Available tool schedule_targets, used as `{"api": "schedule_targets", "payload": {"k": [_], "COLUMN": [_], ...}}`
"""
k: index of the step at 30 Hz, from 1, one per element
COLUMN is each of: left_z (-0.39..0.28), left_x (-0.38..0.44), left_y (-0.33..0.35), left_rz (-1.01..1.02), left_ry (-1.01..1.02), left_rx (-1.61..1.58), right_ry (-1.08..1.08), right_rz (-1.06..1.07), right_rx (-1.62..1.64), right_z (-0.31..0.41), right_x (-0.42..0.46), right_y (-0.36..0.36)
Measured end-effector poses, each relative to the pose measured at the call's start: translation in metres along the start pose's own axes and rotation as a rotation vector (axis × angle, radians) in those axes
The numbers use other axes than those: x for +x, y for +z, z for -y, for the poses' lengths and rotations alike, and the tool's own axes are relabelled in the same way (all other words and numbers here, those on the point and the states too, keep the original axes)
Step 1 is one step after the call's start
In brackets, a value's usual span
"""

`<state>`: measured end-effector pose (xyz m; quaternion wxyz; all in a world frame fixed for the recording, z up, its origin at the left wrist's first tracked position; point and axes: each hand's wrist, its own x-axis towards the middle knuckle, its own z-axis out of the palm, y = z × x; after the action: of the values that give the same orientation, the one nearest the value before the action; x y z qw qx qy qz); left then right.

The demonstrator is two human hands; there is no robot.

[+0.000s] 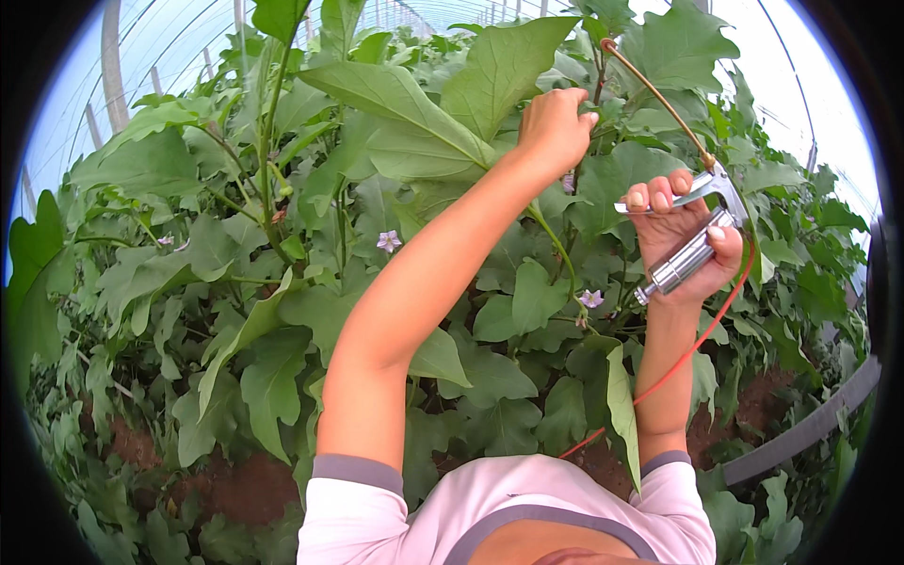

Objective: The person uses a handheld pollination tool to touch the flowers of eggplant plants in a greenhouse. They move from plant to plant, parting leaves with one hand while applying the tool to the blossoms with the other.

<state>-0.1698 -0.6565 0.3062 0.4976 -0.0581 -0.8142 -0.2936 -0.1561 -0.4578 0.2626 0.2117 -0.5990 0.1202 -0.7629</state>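
Observation:
My right hand (685, 240) is closed around a metal trigger sprayer (688, 251) with a silver cylinder. From its top a thin brass-coloured lance (660, 100) runs up and left to a small round nozzle (608, 45) beside an upper stem. A thin red hose (713, 326) hangs from the sprayer past my forearm. My left hand (558, 127) is raised at an eggplant plant, its fingers bent at a dark stem (599, 81) just below the nozzle; whether they grip the stem cannot be told. Pale purple flowers (388, 241) show among the broad green leaves (417, 120).
Dense leafy plants surround my arms. A leaf (621, 417) stands against my right forearm. Reddish soil (247, 487) shows low down. A grey curved band (805, 431) lies at the lower right. Posts (113, 70) and greenhouse film rise behind.

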Motion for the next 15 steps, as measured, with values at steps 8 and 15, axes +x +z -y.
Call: {"api": "schedule_targets", "payload": {"k": [8, 15], "left_z": [-0.044, 0.008], "left_x": [-0.090, -0.165], "left_y": [-0.120, -0.219], "left_rz": [-0.166, -0.099], "left_ry": [0.210, -0.236], "left_rx": [0.324, 1.163], "right_ry": [0.122, 0.144], "right_rz": [0.262, 0.409], "right_rx": [0.029, 0.117], "right_z": [-0.016, -0.065], "right_x": [0.017, 0.037], "right_y": [0.028, 0.049]}}
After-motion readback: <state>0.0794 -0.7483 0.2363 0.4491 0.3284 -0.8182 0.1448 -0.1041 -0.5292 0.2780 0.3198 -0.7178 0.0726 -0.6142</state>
